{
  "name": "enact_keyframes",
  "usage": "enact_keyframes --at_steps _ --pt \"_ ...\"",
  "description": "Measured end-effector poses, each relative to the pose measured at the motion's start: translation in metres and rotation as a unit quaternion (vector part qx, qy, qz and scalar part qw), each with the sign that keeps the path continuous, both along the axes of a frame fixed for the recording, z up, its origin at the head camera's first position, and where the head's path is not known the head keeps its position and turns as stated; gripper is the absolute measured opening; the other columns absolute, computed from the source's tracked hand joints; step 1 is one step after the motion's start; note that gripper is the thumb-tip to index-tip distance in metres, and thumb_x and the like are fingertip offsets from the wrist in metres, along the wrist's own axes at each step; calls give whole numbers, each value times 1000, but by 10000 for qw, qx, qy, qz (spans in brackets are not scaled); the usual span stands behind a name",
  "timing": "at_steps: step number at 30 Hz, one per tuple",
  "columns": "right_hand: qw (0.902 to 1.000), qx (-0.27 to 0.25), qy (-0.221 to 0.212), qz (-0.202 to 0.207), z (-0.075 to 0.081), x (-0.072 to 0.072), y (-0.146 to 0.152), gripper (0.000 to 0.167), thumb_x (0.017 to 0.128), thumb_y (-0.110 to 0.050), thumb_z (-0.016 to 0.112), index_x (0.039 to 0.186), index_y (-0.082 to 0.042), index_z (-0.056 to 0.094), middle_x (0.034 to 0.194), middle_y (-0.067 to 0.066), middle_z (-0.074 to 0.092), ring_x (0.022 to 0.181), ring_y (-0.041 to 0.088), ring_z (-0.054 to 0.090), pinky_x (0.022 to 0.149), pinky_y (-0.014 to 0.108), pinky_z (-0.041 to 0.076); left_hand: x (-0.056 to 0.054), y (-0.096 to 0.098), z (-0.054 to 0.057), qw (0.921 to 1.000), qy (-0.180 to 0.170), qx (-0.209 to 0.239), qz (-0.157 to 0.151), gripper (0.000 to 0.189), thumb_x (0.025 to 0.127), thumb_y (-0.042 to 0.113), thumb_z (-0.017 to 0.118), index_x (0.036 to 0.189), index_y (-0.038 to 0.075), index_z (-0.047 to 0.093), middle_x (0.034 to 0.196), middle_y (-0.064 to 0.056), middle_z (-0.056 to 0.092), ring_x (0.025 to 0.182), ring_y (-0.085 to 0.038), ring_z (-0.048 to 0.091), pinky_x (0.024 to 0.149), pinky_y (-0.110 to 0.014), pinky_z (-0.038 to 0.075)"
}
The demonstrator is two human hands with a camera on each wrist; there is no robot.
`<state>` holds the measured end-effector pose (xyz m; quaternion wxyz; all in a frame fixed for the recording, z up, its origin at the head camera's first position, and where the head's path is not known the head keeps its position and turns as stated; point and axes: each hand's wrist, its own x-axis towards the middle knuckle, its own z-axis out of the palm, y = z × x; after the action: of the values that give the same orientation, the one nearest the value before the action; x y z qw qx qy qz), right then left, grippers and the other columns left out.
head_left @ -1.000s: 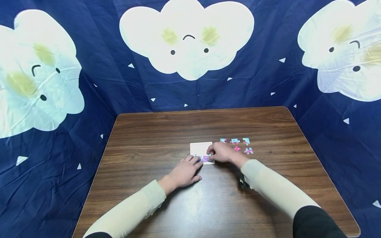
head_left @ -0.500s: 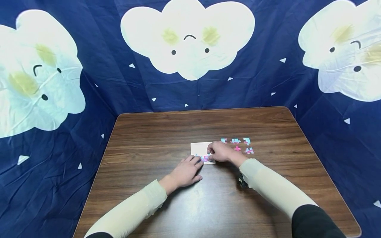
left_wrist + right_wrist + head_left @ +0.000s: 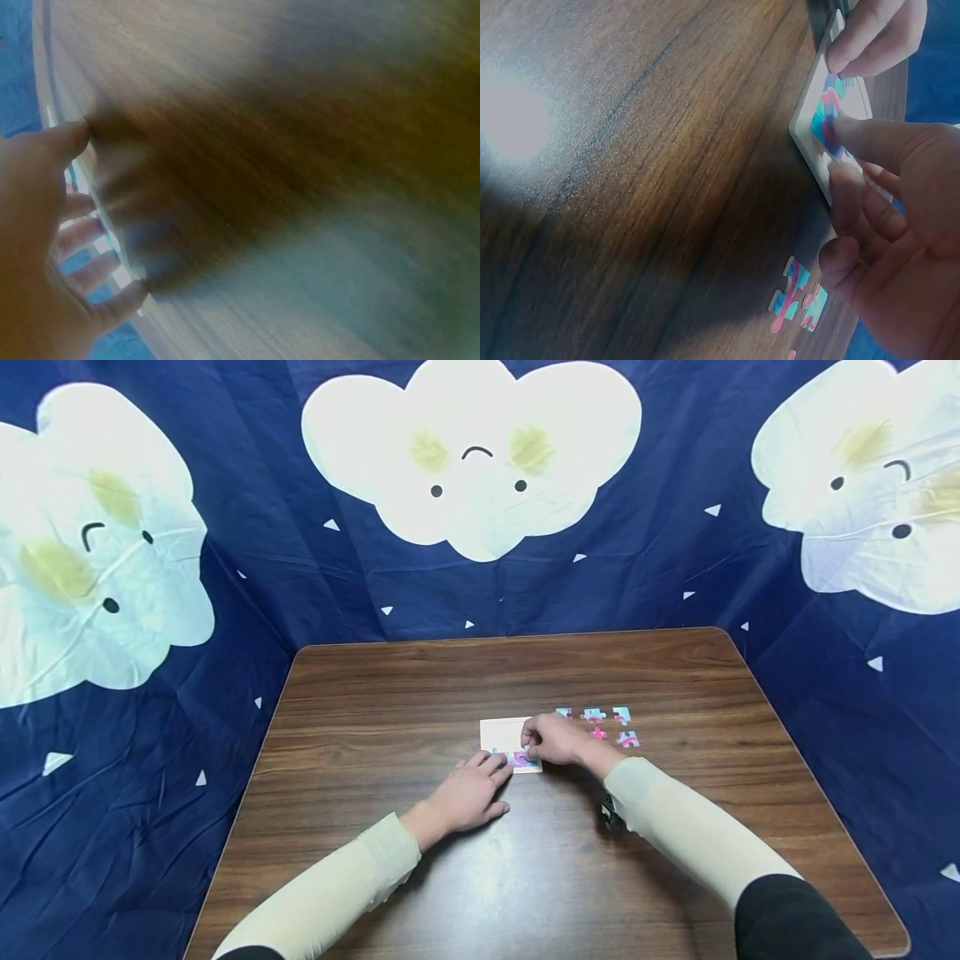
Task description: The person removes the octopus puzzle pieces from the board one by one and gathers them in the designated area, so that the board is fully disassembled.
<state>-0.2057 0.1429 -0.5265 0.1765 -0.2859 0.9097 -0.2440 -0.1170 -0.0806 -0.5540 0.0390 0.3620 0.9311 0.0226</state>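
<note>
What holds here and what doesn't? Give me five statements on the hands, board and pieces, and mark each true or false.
1. The loose pieces lie to the right of the board. True.
2. The board is completely filled. False: its far part is bare white.
3. The left hand has fingertips at the board's near left corner. True.
4. The right hand has its thumb on a piece at the board. True.
5. The loose pieces are plain black. False: they are pink and blue.
</note>
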Motion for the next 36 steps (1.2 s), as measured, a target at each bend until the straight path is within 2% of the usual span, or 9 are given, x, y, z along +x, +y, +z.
enact_keyframes --at_steps 8,13,17,24,32,36 --pt "9994 -280 -163 -73 1 2 4 15 83 -2 70 96 -8 73 80 -5 67 76 8 58 76 29 50 0 -1 0 10000 -9 4 20 69 96 56 62 151 13 53 153 -6 50 138 -28 46 102 -50 50" --pt "9991 -405 -96 -95 -1 3 5 16 82 -1 68 94 -9 73 79 -7 67 76 9 57 75 29 49 0 -1 0 10000 40 46 14 70 96 55 62 150 12 53 153 -7 50 138 -29 46 102 -51 50" --pt "9982 -555 -219 -96 -2 4 8 16 83 0 70 95 -11 74 77 -8 66 74 8 57 73 28 49 1 -1 1 10000 -14 45 33 70 96 55 62 151 12 53 154 -7 50 139 -29 45 102 -51 50" --pt "9963 -682 -371 -362 2 3 16 13 89 -8 74 101 -12 75 81 -7 69 75 7 60 72 28 50 1 0 3 10000 -44 20 44 69 96 54 62 151 12 52 154 -7 49 139 -29 46 103 -51 50" --pt "9921 -1152 -310 -396 5 7 40 8 90 -7 74 98 -9 76 79 -6 70 73 7 60 70 28 51 2 0 5 10000 -79 24 38 70 97 53 62 152 12 51 154 -7 49 139 -30 46 103 -51 50" --pt "9913 -1199 -188 -513 4 12 59 11 91 -6 73 101 -8 76 81 -5 71 74 6 61 70 26 51 2 0 4 10000 -81 17 20 69 97 53 62 152 13 51 154 -6 49 139 -29 46 103 -51 50"
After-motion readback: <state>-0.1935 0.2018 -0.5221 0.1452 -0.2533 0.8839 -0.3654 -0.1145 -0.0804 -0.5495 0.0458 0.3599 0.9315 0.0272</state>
